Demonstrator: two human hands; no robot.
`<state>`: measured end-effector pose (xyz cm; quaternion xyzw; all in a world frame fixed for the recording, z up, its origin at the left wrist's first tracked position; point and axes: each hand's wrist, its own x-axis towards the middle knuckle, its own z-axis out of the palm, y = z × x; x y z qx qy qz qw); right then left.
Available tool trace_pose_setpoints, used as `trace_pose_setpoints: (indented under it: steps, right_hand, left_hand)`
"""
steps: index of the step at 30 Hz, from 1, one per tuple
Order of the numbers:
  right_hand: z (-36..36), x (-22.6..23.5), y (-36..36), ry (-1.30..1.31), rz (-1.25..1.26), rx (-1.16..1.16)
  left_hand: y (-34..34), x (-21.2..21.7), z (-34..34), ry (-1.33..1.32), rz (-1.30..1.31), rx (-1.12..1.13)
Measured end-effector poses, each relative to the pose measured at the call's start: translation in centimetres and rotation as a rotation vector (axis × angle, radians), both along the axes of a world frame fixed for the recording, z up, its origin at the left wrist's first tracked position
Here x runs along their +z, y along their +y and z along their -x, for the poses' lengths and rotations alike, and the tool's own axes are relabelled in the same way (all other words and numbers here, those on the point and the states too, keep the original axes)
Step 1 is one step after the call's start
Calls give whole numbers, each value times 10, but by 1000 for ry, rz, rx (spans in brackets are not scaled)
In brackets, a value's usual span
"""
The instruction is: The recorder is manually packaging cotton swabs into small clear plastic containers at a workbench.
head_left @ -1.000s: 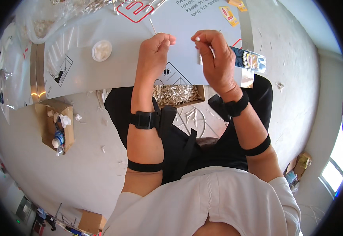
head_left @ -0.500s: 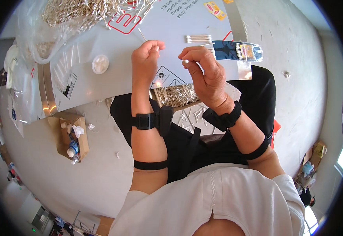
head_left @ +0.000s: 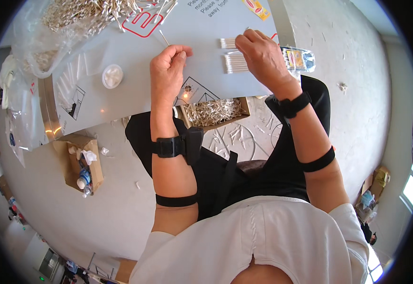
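Note:
My left hand point(head_left: 167, 75) is closed over the grey box top, thumb pressed to the curled fingers. A single cotton swab point(head_left: 164, 38) sticks out past its knuckles; whether the hand holds it or it lies behind, I cannot tell. My right hand point(head_left: 265, 61) is curled down over the right end of two short rows of cotton swabs, the far row point(head_left: 227, 43) and the near row point(head_left: 235, 63). Its fingertips and anything in them are hidden. Beside that hand lies a clear-ended blue packet point(head_left: 306, 60) with swabs and a yellow card inside.
A heap of cotton swabs point(head_left: 81, 16) in clear plastic fills the far left. A round white tub point(head_left: 112, 76) stands left of my left hand. Below the table edge sits a swab-filled carton point(head_left: 213, 113); a cardboard box point(head_left: 97, 168) with bottles is on the floor. Yellow cards point(head_left: 256, 8) lie at the back.
My right hand has moved from the middle to the right and away from me, from pinching a cotton swab to over the swab rows. My left hand keeps its closed shape. The view has shifted slightly.

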<state>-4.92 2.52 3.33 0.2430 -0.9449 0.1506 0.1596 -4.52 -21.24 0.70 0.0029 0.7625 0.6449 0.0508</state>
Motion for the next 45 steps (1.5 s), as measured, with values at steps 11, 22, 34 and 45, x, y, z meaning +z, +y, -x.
trace_pose_setpoints:
  steps: [11, 22, 34, 45]
  right_hand:
    - [13, -15, 5, -31, -228, 116]
    - [22, -9, 17, -145, -157, 194]
    - [-14, -11, 32, -39, 341, -111]
    - [-48, -44, 10, -317, 1464, -282]
  left_hand:
    - [3, -3, 0, 44, -22, 51]
    - [5, -5, 1, 59, 54, 19]
    - [41, -3, -11, 300, 497, 97]
    - [105, -8, -18, 564, 1009, -243]
